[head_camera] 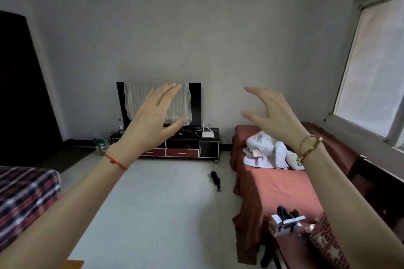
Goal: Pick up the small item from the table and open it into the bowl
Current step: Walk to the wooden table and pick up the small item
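Note:
My left hand (pixel 150 116) is raised in front of me with its fingers spread, holding nothing, a red string around its wrist. My right hand (pixel 274 113) is raised at the same height to the right, fingers apart and empty, gold bracelets on its wrist. Both hands are held out in the air toward the far wall. No bowl, small item or table top shows in the head view; only an orange corner (pixel 74 264) shows at the bottom left edge.
A television (pixel 195 105) draped with lace stands on a dark cabinet (pixel 207 148) at the far wall. A red-covered sofa (pixel 275 183) with white cloth runs along the right under the window. A plaid-covered seat (pixel 26 194) is at the left. A black object (pixel 215 178) lies on the tiled floor.

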